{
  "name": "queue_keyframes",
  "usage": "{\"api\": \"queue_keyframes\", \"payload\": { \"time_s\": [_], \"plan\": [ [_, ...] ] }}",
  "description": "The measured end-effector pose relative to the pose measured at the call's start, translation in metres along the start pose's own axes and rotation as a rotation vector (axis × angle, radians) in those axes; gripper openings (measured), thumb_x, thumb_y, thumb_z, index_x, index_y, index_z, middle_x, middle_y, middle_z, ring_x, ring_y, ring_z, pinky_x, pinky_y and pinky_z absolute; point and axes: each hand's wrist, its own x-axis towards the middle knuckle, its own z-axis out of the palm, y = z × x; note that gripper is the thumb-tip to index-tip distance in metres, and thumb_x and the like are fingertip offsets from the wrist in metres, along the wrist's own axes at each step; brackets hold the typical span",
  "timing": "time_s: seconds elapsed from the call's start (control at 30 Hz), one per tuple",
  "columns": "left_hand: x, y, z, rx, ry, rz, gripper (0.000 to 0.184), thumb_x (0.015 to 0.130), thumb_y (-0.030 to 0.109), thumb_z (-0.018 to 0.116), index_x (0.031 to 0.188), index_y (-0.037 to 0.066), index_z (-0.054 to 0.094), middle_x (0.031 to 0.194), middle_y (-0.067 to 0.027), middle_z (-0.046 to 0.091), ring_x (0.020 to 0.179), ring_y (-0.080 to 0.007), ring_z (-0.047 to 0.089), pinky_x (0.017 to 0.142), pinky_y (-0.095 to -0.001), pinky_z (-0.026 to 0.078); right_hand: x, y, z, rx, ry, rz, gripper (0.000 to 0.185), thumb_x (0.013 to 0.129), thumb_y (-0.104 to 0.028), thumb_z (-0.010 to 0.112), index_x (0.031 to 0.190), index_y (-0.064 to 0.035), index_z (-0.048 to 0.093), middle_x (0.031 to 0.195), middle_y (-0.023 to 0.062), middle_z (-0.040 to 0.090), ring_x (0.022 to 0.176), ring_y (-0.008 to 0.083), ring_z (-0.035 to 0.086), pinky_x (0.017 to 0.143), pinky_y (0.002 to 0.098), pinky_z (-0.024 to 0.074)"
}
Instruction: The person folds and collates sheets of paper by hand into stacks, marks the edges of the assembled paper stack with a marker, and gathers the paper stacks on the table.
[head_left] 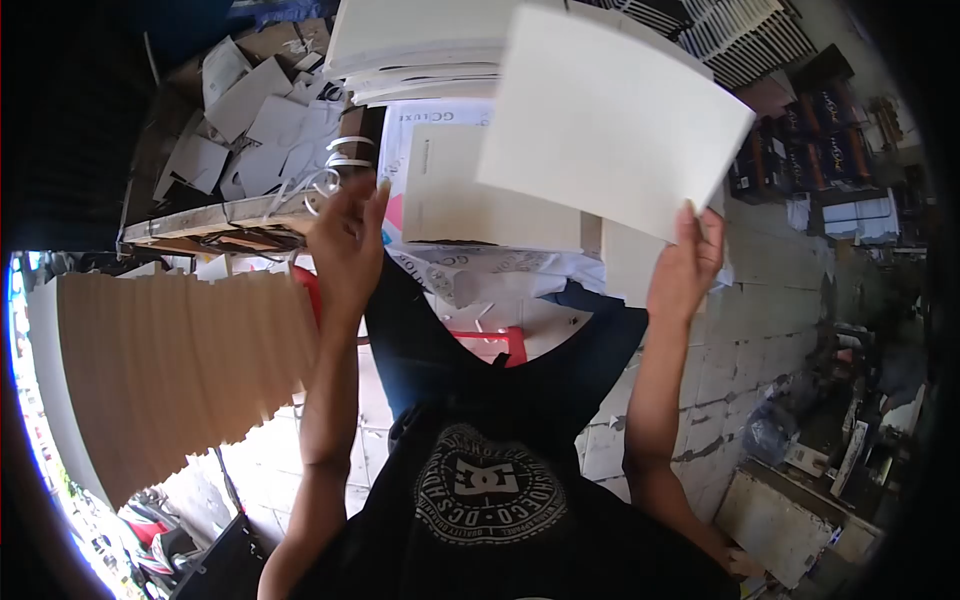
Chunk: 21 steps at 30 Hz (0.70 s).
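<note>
One stack, far left: tan board (190,370) in many layers, edges towards the viewer, too many to count.
Tray, upper left: one open-topped tray (220,228) with a wooden rim, holding a loose heap of white offcuts (280,120); they overlap, so the number cannot be told.
Loops: at least three white loops (350,160) near the tray's right end, just beyond the left fingers.
Left hand: raised, fingers partly curled and thumb pointing up; the left hand (345,235) is blurred beside the loops, and whether it grips anything cannot be told. It is well apart from the other hand.
Printed sheet: one white sheet with lettering (400,122), spread over the surface.
White pile: one pile of large white sheets (415,40) at the top, layers uncounted.
Pale panel: one flat panel with small print (490,200), lying on the printed sheet, partly covered in this view by the raised board.
Red bar: one red piece (515,345), low between the legs.
White board: one square-cornered board (610,120), held up and tilted.
Right hand: clamped on the white board's lower right corner, the right hand (690,265) pinching it between thumb and fingers.
Striped piles: black-and-white layered stacks (750,40), upper right.
Dark boxes: several lettered boxes (825,140), stacked; contents hidden.
</note>
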Motion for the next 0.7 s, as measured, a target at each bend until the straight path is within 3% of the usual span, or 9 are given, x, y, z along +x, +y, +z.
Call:
{"api": "queue_keyframes", "payload": {
  "time_s": [0.03, 0.2, 0.3, 0.33, 0.47, 0.53, 0.57, 0.63, 0.7],
  "plan": [
    [-0.01, -0.016, 0.003, 0.033, 0.076, 0.056, 0.022, 0.092, 0.017, 0.067, 0.101, -0.003, 0.07, 0.077, -0.0056, 0.066, 0.07, -0.0112, 0.058, 0.064, -0.0237, 0.044, 0.001, 0.003, -0.009, 0.111, 0.051, 0.066, 0.013, 0.097, -0.012, 0.061, 0.104, -0.0037, 0.054, 0.104, 0.0107, 0.067, 0.098, 0.0133, 0.06, 0.089, 0.0273, 0.0459],
    [-0.046, -0.039, 0.007, 0.131, -0.07, -0.063, 0.023, 0.095, 0.019, 0.062, 0.097, -0.002, 0.071, 0.084, -0.0081, 0.066, 0.073, -0.0129, 0.058, 0.066, -0.0259, 0.043, -0.004, 0.028, -0.031, -0.019, 0.036, 0.111, 0.011, 0.097, -0.013, 0.061, 0.102, -0.0048, 0.055, 0.103, 0.0071, 0.066, 0.096, 0.0105, 0.059, 0.089, 0.0261, 0.0441],
    [-0.049, -0.031, 0.012, 0.084, -0.079, 0.042, 0.023, 0.097, 0.018, 0.059, 0.098, -0.003, 0.071, 0.087, -0.0092, 0.066, 0.073, -0.0129, 0.056, 0.066, -0.0266, 0.042, -0.012, 0.045, -0.018, -0.079, -0.032, 0.073, 0.009, 0.095, -0.009, 0.063, 0.099, -0.0036, 0.058, 0.099, 0.0038, 0.065, 0.093, 0.0076, 0.058, 0.086, 0.0234, 0.0439],
    [-0.045, -0.043, 0.018, 0.032, 0.032, 0.143, 0.026, 0.099, 0.019, 0.057, 0.101, -0.004, 0.07, 0.085, -0.0068, 0.065, 0.072, -0.0116, 0.051, 0.065, -0.0264, 0.039, -0.015, 0.047, -0.011, -0.086, -0.074, 0.07, 0.008, 0.094, -0.008, 0.064, 0.098, -0.0032, 0.059, 0.098, 0.0031, 0.065, 0.093, 0.0067, 0.058, 0.084, 0.0224, 0.044],
    [-0.033, 0.006, 0.016, -0.576, -0.076, -0.213, 0.03, 0.099, 0.025, 0.059, 0.099, -0.003, 0.069, 0.083, 0.0021, 0.065, 0.071, -0.0048, 0.048, 0.065, -0.0214, 0.037, -0.025, 0.045, 0.017, -0.191, -0.243, 0.068, 0.008, 0.094, -0.007, 0.064, 0.095, -0.0015, 0.059, 0.089, 0.0008, 0.063, 0.083, 0.0058, 0.058, 0.074, 0.0215, 0.046],
    [-0.025, -0.002, 0.021, -0.41, -0.092, -0.096, 0.028, 0.097, 0.024, 0.063, 0.095, -0.004, 0.069, 0.082, -0.001, 0.067, 0.071, -0.0032, 0.051, 0.066, -0.0202, 0.04, -0.021, 0.04, 0.024, -0.306, -0.327, 0.103, 0.014, 0.092, -0.011, 0.067, 0.089, 0.0003, 0.059, 0.082, 0.0, 0.061, 0.081, 0.0051, 0.058, 0.066, 0.021, 0.0457],
    [-0.022, 0.005, 0.023, -0.364, -0.057, -0.047, 0.028, 0.096, 0.022, 0.064, 0.095, -0.005, 0.069, 0.082, -0.0029, 0.068, 0.072, -0.0038, 0.054, 0.067, -0.0206, 0.041, -0.013, 0.037, 0.023, -0.415, -0.406, 0.092, 0.019, 0.089, -0.015, 0.071, 0.082, -0.0002, 0.06, 0.08, 0.0028, 0.061, 0.077, 0.0099, 0.06, 0.068, 0.0253, 0.0467],
    [-0.019, 0.011, 0.023, -0.29, -0.069, -0.032, 0.026, 0.093, 0.02, 0.068, 0.096, -0.006, 0.068, 0.082, -0.0063, 0.07, 0.073, -0.006, 0.058, 0.068, -0.0212, 0.044, 0.005, 0.043, 0.011, -0.762, -0.548, -0.138, 0.026, 0.085, -0.022, 0.074, 0.077, -0.0015, 0.061, 0.077, 0.0054, 0.061, 0.075, 0.0184, 0.06, 0.071, 0.031, 0.0472],
    [-0.02, 0.004, 0.027, -0.26, -0.066, -0.008, 0.027, 0.093, 0.022, 0.068, 0.091, -0.005, 0.068, 0.078, -0.0043, 0.068, 0.071, -0.0051, 0.056, 0.066, -0.0207, 0.043, 0.017, 0.052, -0.001, -0.761, -0.59, -0.177, 0.028, 0.084, -0.027, 0.075, 0.077, -0.0034, 0.062, 0.078, 0.0062, 0.06, 0.079, 0.0224, 0.059, 0.072, 0.0335, 0.0461]
  ]
}}
